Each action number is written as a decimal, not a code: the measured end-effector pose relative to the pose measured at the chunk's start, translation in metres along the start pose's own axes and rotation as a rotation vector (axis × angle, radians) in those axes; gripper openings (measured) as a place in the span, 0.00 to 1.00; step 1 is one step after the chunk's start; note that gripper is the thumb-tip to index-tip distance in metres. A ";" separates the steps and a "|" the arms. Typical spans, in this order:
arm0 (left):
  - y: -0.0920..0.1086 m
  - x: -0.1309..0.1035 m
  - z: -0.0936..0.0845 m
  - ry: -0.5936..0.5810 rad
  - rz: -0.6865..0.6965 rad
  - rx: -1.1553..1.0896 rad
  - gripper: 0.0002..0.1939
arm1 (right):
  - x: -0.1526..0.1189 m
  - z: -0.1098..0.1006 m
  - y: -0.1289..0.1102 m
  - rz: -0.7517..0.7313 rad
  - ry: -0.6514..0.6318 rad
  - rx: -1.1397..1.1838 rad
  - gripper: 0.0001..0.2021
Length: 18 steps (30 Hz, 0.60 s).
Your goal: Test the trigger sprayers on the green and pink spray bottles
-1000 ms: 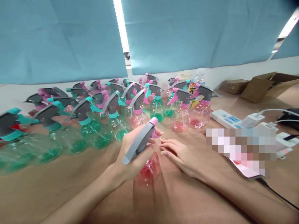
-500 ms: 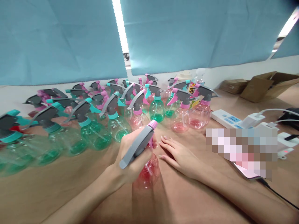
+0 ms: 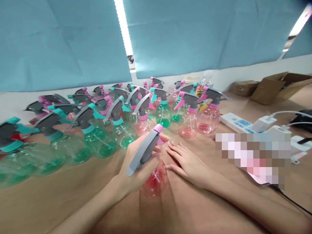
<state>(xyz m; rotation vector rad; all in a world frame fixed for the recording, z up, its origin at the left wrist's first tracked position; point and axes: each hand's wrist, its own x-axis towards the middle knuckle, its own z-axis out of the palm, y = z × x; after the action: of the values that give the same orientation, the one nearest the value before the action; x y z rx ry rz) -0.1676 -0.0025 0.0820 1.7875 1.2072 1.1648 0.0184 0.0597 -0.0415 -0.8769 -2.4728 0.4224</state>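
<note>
From my remote seat, the left hand (image 3: 145,170) grips a bulbous, see-through pink plastic spray bottle (image 3: 154,183) with grey-and-pink trigger head (image 3: 146,148), near centre, right hand (image 3: 188,161) loosely spread just right.

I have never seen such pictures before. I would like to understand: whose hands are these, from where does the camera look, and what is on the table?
There is no machine here: these are a person's two bare hands. The camera is worn on that person's head and looks forward and down. The left hand holds a pink spray bottle near its top. The right hand rests on the table beside it. Behind stand many other spray bottles, green and pink. To the right are a power strip and, farther back, cardboard boxes.
</note>
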 end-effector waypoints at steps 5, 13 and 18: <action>-0.003 0.000 0.000 0.007 0.033 0.001 0.10 | -0.001 0.001 -0.001 0.006 -0.027 -0.021 0.30; -0.004 0.001 -0.001 0.033 0.058 0.062 0.17 | 0.000 0.000 -0.001 -0.004 0.014 0.017 0.27; -0.002 0.000 -0.001 0.023 0.049 0.033 0.18 | 0.000 -0.002 -0.002 0.005 -0.011 0.001 0.28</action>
<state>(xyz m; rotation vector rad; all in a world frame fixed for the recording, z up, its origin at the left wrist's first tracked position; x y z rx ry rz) -0.1689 -0.0016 0.0802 1.8427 1.2088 1.2032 0.0181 0.0586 -0.0385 -0.8831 -2.4807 0.4310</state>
